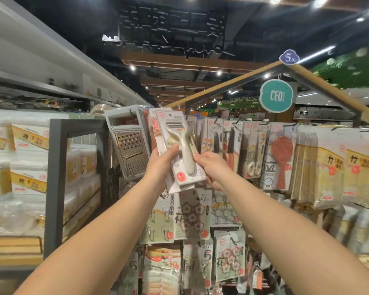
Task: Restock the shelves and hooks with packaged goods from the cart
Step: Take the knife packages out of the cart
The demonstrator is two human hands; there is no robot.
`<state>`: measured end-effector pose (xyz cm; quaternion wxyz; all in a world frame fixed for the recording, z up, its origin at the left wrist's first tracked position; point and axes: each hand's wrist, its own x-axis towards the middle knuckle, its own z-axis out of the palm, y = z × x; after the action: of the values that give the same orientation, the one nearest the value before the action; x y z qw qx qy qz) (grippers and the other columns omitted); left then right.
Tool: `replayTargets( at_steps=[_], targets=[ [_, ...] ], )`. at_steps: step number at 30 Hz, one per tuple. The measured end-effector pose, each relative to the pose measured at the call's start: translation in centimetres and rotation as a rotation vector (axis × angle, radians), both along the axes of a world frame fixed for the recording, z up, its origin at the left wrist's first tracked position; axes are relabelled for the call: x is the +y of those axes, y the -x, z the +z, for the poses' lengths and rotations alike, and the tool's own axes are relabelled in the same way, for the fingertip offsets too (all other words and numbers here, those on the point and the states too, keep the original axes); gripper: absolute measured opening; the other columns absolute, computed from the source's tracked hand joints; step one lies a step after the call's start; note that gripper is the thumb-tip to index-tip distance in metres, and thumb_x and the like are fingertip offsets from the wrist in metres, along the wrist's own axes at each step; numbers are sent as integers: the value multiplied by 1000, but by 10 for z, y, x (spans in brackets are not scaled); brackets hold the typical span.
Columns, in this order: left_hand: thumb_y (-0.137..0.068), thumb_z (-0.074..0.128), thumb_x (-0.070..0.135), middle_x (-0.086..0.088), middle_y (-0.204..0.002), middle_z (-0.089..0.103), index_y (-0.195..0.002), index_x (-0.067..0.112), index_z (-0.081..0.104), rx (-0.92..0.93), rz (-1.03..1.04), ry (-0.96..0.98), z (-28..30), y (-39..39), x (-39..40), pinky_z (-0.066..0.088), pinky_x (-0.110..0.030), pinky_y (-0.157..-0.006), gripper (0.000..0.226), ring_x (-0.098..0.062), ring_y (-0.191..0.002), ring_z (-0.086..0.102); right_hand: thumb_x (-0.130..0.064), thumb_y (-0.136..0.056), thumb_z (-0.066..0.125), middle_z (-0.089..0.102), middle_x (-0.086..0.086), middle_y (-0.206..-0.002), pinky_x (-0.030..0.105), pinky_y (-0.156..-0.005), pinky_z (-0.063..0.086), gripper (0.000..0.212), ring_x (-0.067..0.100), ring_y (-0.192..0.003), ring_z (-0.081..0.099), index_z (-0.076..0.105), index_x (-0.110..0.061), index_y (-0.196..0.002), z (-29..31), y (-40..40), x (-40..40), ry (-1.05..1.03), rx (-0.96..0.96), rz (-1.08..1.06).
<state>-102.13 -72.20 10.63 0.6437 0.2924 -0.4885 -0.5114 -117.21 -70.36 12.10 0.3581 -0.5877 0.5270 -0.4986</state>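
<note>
Peeler pack held up at the hooks, both hands on it.
The peeler pack (pixel 180 149) tilts toward 11 o'clock; left hand (pixel 161 165) pinches its left edge, right hand (pixel 211 167) grips the lower right, hook at 12.

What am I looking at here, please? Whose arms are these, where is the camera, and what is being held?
There is no machine. A person wears one camera on the head, so you see that person's own arms reaching forward in a shop. The left hand and the right hand together hold a stack of peeler packs up against a display rack. To the left of it hangs a metal grater; to the right hang packaged knives and a red rice paddle. No cart is visible.
</note>
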Motion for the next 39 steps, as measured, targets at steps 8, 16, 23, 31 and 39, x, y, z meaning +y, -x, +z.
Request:
replayTargets(
  at_steps=[8, 16, 23, 31, 39],
  targets=[
    [-98, 58, 25, -8, -103, 73, -109, 17, 61, -6, 65, -49, -1, -1, 1, 54, -44, -89, 14, -26, -95, 70, -31, -102, 48, 56, 1, -88, 35, -74, 47, 27, 17, -80, 52, 58, -7, -96, 1, 4, -3, 238, -26, -281],
    [-97, 59, 24, -8, -107, 73, -107, 19, 62, 2, 173, -67, -7, -32, -6, 52, -47, -95, 12, -25, -94, 70, -28, -101, 49, 35, -4, -59, 30, -50, 24, 40, 14, -52, 32, 36, -19, -64, 7, 2, -5, 264, 16, -359],
    [-97, 59, 28, -5, -102, 75, -105, 23, 64, -36, 152, 1, 3, -41, -3, 52, -50, -95, 11, -24, -95, 72, -30, -101, 48, 34, -3, -57, 27, -46, 25, 41, 14, -50, 32, 34, -19, -64, 15, -2, -13, 215, 67, -401],
    [-95, 61, 30, -4, -101, 75, -104, 23, 64, -73, 162, -12, 1, -40, 0, 52, -50, -95, 12, -25, -94, 72, -29, -101, 48, 32, -3, -55, 23, -43, 32, 41, 16, -49, 34, 35, -19, -63, 5, -1, -13, 211, 130, -368],
    [-96, 60, 29, -4, -100, 75, -109, 20, 65, -112, 103, -10, 3, -26, 5, 53, -47, -94, 16, -24, -94, 72, -51, -95, 42, 65, 19, -92, 36, -76, 49, 55, 26, -78, 60, 63, 0, -100, -2, 9, -17, 90, 36, -281]
  ],
)
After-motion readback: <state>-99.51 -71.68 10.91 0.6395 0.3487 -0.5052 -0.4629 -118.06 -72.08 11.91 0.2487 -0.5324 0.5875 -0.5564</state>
